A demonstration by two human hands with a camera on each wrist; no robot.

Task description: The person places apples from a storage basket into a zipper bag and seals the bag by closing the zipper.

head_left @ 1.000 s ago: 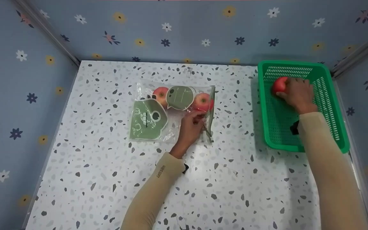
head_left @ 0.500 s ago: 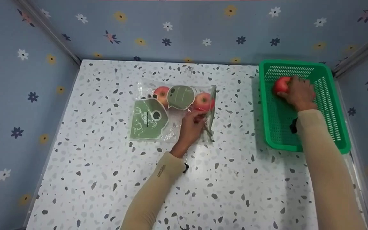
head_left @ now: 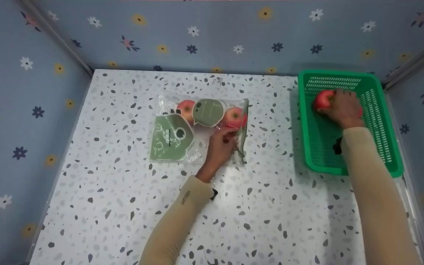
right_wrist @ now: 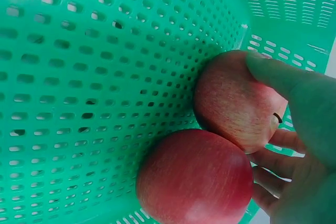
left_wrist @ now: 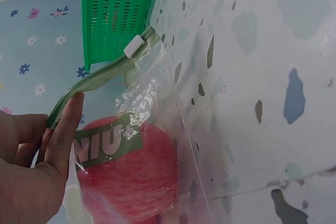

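Note:
In the head view a clear zip bag (head_left: 201,149) with green cartoon prints lies flat, with apples (head_left: 235,117) showing through it. My left hand (head_left: 220,147) pinches the bag near its mouth. The left wrist view shows my left fingers (left_wrist: 65,129) on the green zip strip (left_wrist: 100,80), whose white slider (left_wrist: 134,46) sits near the far end. Inside the green basket (head_left: 309,158), my right hand (head_left: 345,108) grips a red apple (right_wrist: 236,98), thumb on one side and fingers on the other. A second apple (right_wrist: 194,179) touches it, mostly hidden by the hand in the head view.
The basket stands at the back right of the speckled white table (head_left: 263,221), close to the side wall. Blue flowered walls (head_left: 215,36) enclose the table at the back and both sides. Between bag and basket lies a strip of bare tabletop.
My right hand has shifted very slightly in the basket, and a sliver of the second apple now shows beside it. The left hand and the bag stay in place.

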